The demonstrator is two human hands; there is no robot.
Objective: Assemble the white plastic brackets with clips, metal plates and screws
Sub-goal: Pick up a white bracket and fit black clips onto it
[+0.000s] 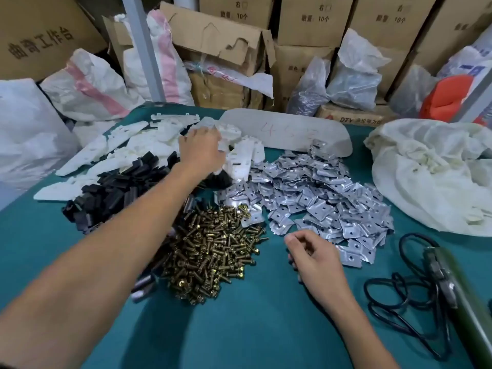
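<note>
My left hand (202, 150) lies on white plastic brackets (143, 147) beyond the heap of brass-coloured screws (213, 251), grip hidden; my right hand (314, 258) rests loosely curled right of them.

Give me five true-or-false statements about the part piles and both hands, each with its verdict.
1. The left hand is at the brackets. True.
2. The screws lie right of the plates. False: they lie left of them.
3. The clips lie left of the screws. True.
4. The right hand rests on the clips. False: it is beside the plates, across the screws from the clips.
5. A cable lies right of the right hand. True.
</note>
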